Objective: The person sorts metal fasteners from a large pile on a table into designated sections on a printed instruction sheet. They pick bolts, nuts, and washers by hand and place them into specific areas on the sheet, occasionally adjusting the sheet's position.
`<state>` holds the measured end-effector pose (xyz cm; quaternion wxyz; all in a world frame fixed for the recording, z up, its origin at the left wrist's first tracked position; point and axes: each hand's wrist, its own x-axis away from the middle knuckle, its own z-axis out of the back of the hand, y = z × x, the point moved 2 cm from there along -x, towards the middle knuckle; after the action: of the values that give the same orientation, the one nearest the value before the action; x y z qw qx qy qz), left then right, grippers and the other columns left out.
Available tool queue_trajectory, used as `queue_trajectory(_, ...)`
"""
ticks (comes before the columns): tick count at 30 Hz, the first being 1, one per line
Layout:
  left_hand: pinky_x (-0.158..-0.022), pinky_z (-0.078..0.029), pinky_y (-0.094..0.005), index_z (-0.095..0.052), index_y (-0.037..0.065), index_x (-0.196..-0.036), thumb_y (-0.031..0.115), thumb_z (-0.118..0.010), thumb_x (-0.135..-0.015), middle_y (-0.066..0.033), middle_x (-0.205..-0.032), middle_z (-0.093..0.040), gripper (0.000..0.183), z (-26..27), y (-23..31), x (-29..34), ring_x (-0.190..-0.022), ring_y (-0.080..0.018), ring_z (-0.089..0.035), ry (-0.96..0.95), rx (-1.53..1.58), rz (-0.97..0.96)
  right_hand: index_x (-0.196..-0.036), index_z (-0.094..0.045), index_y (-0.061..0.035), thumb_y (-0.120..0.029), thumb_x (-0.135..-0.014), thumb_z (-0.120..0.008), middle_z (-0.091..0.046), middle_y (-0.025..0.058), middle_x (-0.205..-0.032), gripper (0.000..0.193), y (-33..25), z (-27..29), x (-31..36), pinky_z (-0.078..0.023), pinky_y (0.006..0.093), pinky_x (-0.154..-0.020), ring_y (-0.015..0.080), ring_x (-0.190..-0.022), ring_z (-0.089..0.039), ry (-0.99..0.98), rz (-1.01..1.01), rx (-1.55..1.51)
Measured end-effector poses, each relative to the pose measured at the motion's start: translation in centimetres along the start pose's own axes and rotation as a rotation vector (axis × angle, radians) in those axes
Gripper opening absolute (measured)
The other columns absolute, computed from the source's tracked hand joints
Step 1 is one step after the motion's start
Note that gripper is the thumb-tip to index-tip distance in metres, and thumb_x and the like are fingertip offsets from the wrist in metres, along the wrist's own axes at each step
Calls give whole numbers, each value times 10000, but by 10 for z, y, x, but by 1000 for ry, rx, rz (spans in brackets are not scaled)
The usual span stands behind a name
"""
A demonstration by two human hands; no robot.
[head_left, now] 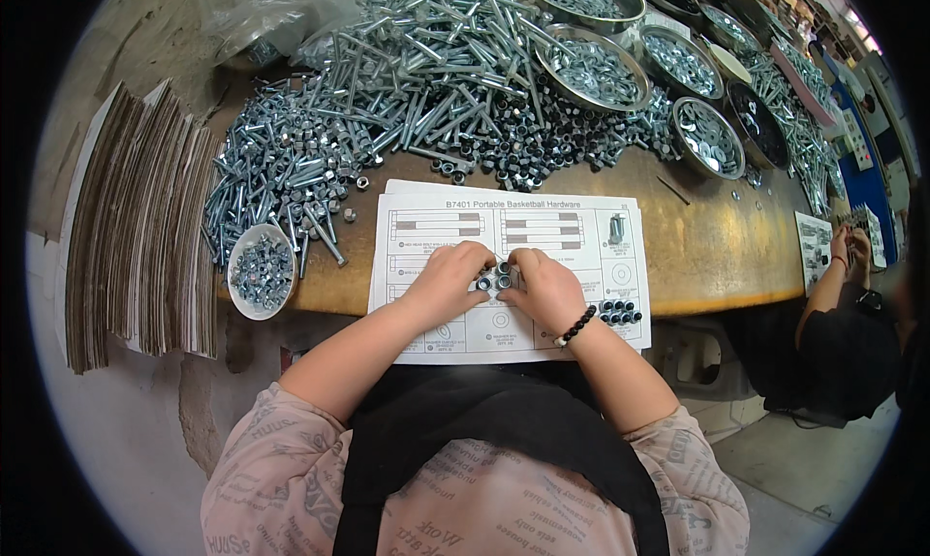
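A small cluster of round-looking silver nuts with bluish rings (504,282) sits in the middle of the frame, on a white printed paper sheet with black line drawings (412,203). The left hand (451,277) comes to the cluster's left side, thumb and forefinger curved around it and touching it; the right hand (550,293) meets it from the right in the same way, so the nuts lie between the two sets of fingertips. Whether either hand grips firmly or only steadies them, I cannot tell. A bracelet of mostly black round beads (584,320) circles the right wrist, and just right of it a dark-topped group of nuts in rows (620,313) stands on the sheet. A white oval bowl of small silver hardware (235,290) is at the left edge of the brown tabletop (717,251). Long silver metal bolts (436,57) heap across the upper middle, with a round steel bowl of flat washers (620,106) at their right. A tall stack of brown cardboard sheets (145,231) fills the left.
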<state>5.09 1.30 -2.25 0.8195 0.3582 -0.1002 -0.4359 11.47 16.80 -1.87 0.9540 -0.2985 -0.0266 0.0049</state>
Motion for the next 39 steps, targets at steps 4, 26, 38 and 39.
queue_trajectory(4, -725, -413, -339, -500, 68, -901, 40, -709, -606, -52, -857, -528, 362, -4, -4, 2, -746, -198, -562, 51, -33, 3, -1020, -534, -115, -220, -671, -711, -572, 103, -897, 405, 0, 7, -4, -469, 369, -659, 298, -790, -576, -80, -13, 6)
queue_trajectory(26, -829, -426, -370, -538, 35, -1016, 200, -665, -709, -136, -981, -539, 371, 125, -58, 12, -937, -298, -528, 276, -80, 304, -1043, -566, -36, -139, -732, -683, -556, 47, -707, 348, 10, 22, -23, -441, 264, -570, 140, -624, -535, -72, -124, -422)
queue_trajectory(38, -782, -415, -410, -661, 89, -879, 361, -605, -755, -93, -906, -594, 304, 192, -142, -59, -901, -280, -547, 445, -688, 509, -908, -606, -53, -195, -757, -623, -562, 108, -829, 208, -16, 12, -120, -460, 361, -676, 280, -742, -559, 100, 170, 19)
queue_trajectory(39, -782, -408, -414, -668, 93, -868, 401, -602, -749, -86, -888, -590, 336, 189, -143, -66, -893, -277, -549, 462, -733, 526, -883, -602, -57, -186, -748, -624, -555, 107, -843, 188, -19, 9, -135, -461, 369, -685, 285, -784, -552, 130, 196, 106)
